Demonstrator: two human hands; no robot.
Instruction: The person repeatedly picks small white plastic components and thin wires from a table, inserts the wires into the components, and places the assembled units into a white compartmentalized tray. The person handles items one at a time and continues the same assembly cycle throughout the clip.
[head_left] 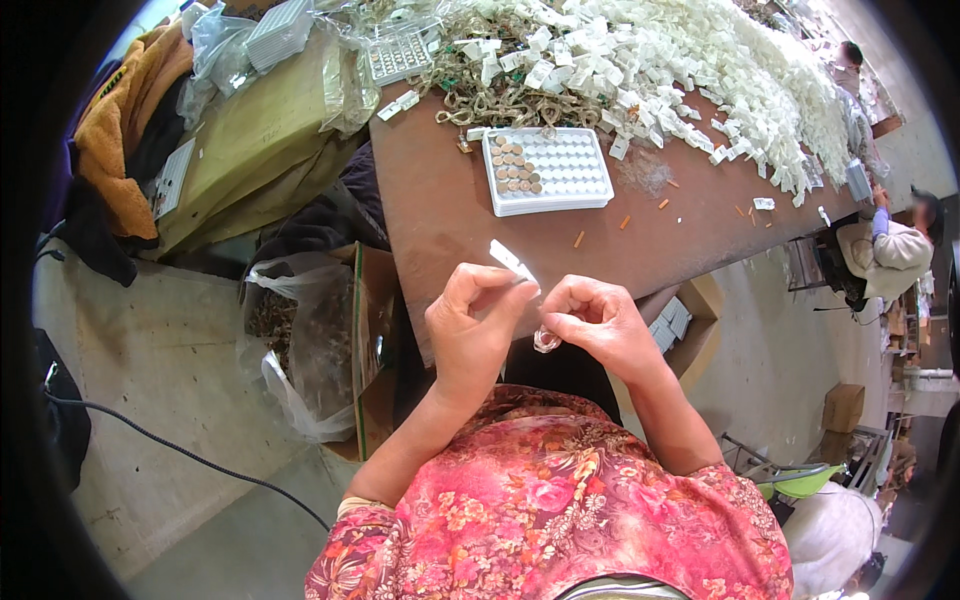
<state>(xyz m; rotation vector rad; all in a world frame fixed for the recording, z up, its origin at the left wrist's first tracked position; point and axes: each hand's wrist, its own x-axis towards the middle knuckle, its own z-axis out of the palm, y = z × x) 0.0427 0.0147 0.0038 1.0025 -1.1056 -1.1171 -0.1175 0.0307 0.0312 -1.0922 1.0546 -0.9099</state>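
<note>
My left hand pinches a small white plastic tag between thumb and fingers. Close beside it, my right hand is closed on a small coiled pale loop, which hangs below the fingertips. Both hands are held above the near edge of the brown table. Beyond them lies a white tray with rows of round pockets; its left part holds several tan discs. Whether a strand joins the tag and the loop is too fine to make out.
A large heap of white tags covers the table's far side, with tangled tan loops at its left. Small orange sticks lie scattered. A cardboard box with a plastic bag stands at left. Another person sits at far right.
</note>
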